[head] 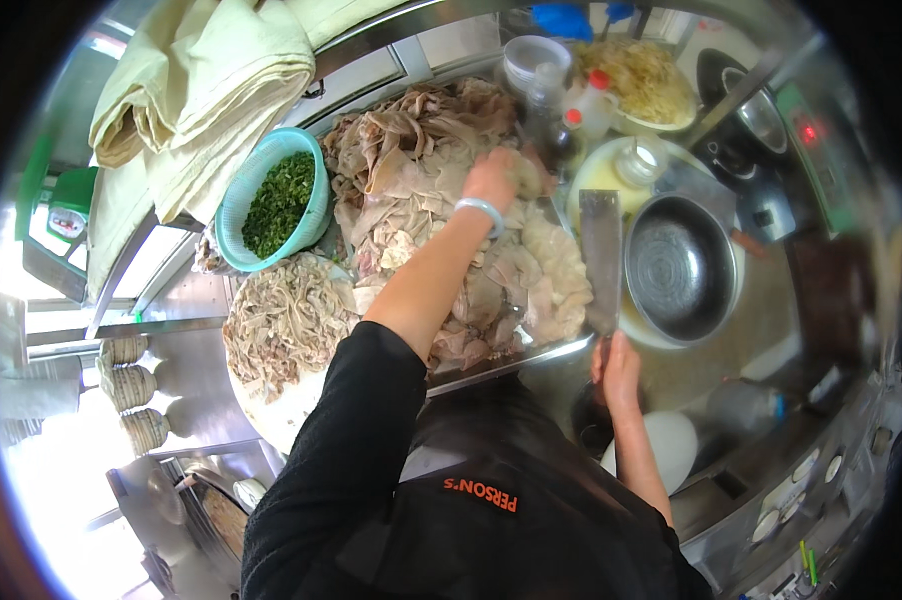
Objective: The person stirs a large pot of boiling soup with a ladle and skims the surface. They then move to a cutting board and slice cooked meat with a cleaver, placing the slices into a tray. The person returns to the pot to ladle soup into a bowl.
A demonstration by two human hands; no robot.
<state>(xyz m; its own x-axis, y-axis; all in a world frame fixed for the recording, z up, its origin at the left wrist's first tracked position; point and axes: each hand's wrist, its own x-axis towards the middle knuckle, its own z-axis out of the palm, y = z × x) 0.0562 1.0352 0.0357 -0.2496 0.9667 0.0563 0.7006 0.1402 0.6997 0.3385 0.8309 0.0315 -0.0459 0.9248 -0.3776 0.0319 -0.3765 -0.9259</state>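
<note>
My left hand, with a pale bangle at its wrist, reaches into a heap of pale cooked tripe. Its fingertips are hidden, so whether they grip a piece is unclear. The heap fills a metal tray. In my right hand is the handle of a cleaver, whose broad blade points away from me, beside the tray's right edge. Sliced tripe is piled on a round white board to the left. Behind it, a turquoise plastic basket holds chopped green herbs.
A metal bowl stands right of the cleaver, with a glass jar behind it. Red-capped bottles, stacked white bowls and a basin of shredded food are at the back. Folded cloth and a green scale are at left.
</note>
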